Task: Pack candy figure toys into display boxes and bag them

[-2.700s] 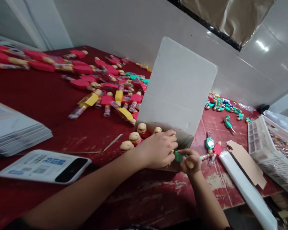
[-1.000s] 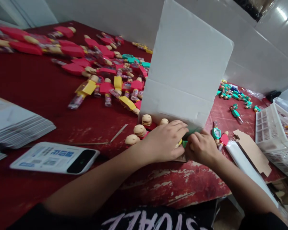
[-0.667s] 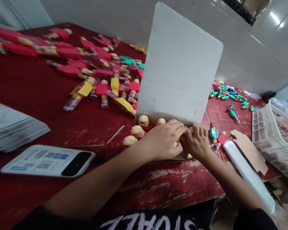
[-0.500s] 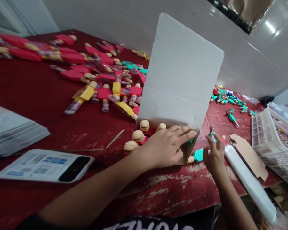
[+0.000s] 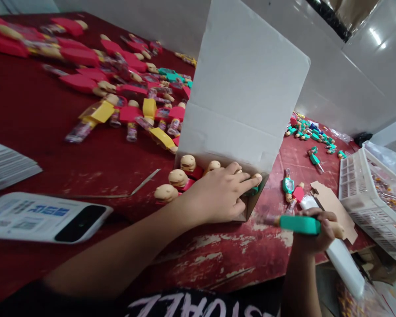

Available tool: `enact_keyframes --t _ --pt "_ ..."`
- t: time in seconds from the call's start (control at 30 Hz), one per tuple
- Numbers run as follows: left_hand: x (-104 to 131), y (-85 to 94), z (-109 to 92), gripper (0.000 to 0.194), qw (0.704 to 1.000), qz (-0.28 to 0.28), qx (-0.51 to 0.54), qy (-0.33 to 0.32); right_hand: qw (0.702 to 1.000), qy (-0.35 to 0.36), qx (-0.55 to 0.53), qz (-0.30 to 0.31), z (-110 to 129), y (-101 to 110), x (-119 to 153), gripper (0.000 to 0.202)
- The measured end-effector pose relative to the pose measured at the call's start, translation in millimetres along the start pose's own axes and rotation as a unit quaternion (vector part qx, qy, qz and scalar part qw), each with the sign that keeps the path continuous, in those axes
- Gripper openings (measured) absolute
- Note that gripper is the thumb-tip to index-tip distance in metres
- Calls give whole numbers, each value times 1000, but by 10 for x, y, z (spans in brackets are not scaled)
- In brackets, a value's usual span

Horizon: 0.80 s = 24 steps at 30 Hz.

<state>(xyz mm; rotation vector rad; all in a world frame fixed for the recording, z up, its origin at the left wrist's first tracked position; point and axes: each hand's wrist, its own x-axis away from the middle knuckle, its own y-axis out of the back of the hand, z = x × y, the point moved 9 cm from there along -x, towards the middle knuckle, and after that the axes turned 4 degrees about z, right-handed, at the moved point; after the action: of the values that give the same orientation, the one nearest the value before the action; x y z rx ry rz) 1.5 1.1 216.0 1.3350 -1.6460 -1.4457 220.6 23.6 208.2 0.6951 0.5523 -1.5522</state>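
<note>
My left hand (image 5: 222,191) lies over the open cardboard box (image 5: 255,200), its fingers outstretched and apart, touching the toys inside near the right wall. Beige round heads (image 5: 178,178) of several toys stick up in the box, left of this hand; part of a green toy (image 5: 251,191) shows under the fingertips. Closed round the beige-headed end of another green toy (image 5: 300,224) is my right hand (image 5: 320,233), to the right of the box and above the table edge. A clear tube on that toy points left towards the box and is blurred.
The white lid (image 5: 244,83) stands upright behind the box. Red, yellow and green toys (image 5: 128,88) lie piled at left; more green toys (image 5: 312,132) lie back right. A white crate (image 5: 366,189), a flattened brown carton (image 5: 333,207) and a printed white device (image 5: 36,215) are around.
My right hand has picked up the green toy that lay beside the box and holds it level. My left hand stays over the box. The view has shifted slightly.
</note>
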Motion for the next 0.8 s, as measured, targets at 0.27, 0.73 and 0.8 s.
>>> enact_keyframes --t 0.27,0.73,0.8 --pt "-9 -16 19 58 999 33 -7 19 982 171 52 65 173 -854 416 15" --pt "41 -27 -57 53 998 33 -35 -51 912 194 346 107 -81 -1134 279 35" --pt "41 -31 -64 52 997 36 -36 -53 903 183 379 85 -290 -841 153 42"
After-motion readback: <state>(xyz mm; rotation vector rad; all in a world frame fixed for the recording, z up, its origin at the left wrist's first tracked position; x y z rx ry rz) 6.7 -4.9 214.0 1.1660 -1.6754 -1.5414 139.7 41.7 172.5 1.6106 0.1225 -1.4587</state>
